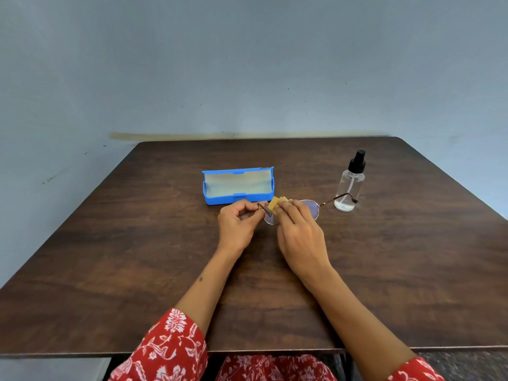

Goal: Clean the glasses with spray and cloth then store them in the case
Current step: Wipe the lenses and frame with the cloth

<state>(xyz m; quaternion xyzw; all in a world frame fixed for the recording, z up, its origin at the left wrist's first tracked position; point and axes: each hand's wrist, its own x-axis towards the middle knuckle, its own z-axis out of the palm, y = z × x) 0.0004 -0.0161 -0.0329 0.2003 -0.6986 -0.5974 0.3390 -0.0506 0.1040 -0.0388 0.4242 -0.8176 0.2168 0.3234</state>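
Thin-framed round glasses (313, 209) are held above the dark wooden table (137, 257), one temple reaching right toward the spray bottle. My left hand (237, 225) pinches the left temple near the hinge. My right hand (301, 233) pinches a small yellow cloth (275, 202) against the left lens, which is mostly hidden behind my fingers. The blue glasses case (237, 185) lies open just behind my hands, its pale lining showing and nothing inside. A clear spray bottle (349, 185) with a black nozzle stands upright to the right.
A blue-grey wall rises right behind the table's far edge. The near table edge runs just above my lap and red floral sleeves (176, 350).
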